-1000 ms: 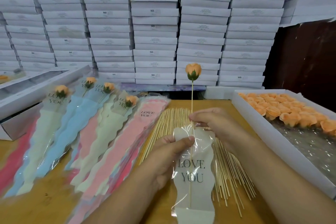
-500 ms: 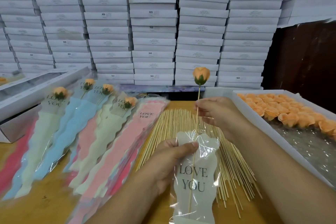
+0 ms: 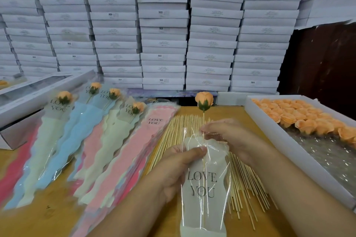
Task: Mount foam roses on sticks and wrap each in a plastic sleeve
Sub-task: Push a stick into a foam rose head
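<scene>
Rose (image 3: 204, 100) stick (image 3: 203, 121) pinched in my right hand (image 3: 231, 136); left hand (image 3: 179, 171) grips sleeve (image 3: 204, 184) mouth, steadying it for insertion.

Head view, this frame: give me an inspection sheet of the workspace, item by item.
Surface: wooden table, largely covered.
Job's things: foam rose on a stick, stick partly inside a LOVE YOU sleeve; four sleeved roses lying at left; stack of empty sleeves; loose sticks; tray of orange roses at right.
Clutter: open white box at far left.
Grippers: left hand pinches the sleeve's top; right hand grips the stick just above the sleeve opening.
Cables: nothing seen.
Surroundings: wall of stacked white boxes; dark panel at right.
</scene>
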The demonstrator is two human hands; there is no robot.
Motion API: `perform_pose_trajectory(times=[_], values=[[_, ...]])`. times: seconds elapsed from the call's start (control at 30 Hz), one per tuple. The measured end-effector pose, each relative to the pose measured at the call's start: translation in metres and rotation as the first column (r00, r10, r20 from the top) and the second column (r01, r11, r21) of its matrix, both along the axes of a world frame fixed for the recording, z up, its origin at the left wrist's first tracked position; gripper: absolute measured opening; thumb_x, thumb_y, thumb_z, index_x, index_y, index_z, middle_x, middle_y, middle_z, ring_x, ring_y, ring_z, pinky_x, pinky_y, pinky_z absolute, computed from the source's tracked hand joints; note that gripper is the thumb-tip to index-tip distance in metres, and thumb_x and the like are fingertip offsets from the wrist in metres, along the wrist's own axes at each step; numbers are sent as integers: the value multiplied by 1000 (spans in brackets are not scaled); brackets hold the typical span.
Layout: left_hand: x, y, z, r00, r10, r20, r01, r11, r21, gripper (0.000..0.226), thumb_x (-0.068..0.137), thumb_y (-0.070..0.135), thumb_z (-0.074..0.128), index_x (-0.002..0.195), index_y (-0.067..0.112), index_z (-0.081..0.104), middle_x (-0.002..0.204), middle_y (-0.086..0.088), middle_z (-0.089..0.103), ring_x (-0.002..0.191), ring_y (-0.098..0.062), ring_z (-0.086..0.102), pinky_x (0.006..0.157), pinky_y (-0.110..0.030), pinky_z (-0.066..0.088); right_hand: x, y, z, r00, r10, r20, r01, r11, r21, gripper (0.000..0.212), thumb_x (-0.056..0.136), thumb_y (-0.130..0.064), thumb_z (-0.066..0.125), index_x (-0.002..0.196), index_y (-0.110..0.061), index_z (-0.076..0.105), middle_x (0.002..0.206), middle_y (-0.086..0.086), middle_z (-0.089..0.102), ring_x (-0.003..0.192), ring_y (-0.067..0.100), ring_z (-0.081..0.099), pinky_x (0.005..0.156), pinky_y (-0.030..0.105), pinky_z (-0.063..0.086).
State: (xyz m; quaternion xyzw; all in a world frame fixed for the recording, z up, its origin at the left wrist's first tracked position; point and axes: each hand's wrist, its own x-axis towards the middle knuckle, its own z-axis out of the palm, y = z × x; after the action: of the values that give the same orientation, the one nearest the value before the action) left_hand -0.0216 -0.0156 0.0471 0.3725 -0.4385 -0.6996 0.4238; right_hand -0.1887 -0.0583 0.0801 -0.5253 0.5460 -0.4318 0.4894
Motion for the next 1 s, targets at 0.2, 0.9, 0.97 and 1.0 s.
perform_pose_trajectory(times=[0.2,0.9,0.97,1.0], values=[[-1,4,2,1000,0,1,0,1000,3,18,69,16,81,53,21,75,74,-12,75,57,-20,71,49,-25,55,-2,-8,11,987,-109,113,111,994,-6,17,89,-26,73,97,-11,73,79,-5,75,74,9,68,74,30,49],[1,5,7,1000,-18,3,18,1000,18,26,84,5,73,60,14,78,79,-15,76,61,-23,73,53,-28,57,-6,0,-6,994,24,109,-27,999,26,14,81,-24,77,83,-10,79,86,8,74,82,22,64,80,38,50],[1,5,8,1000,-16,5,16,1000,18,24,82,6,74,60,15,78,80,-16,76,62,-23,73,53,-28,57,-5,0,-4,992,29,120,-32,999,25,18,84,-26,75,86,-9,77,82,5,73,76,19,64,72,33,51],[0,6,8,1000,-17,10,17,1000,17,22,81,7,75,60,14,78,80,-16,76,62,-23,73,54,-28,57,-5,0,-3,991,27,132,-31,999,28,18,85,-27,74,86,-9,77,81,4,73,72,16,65,67,30,51]])
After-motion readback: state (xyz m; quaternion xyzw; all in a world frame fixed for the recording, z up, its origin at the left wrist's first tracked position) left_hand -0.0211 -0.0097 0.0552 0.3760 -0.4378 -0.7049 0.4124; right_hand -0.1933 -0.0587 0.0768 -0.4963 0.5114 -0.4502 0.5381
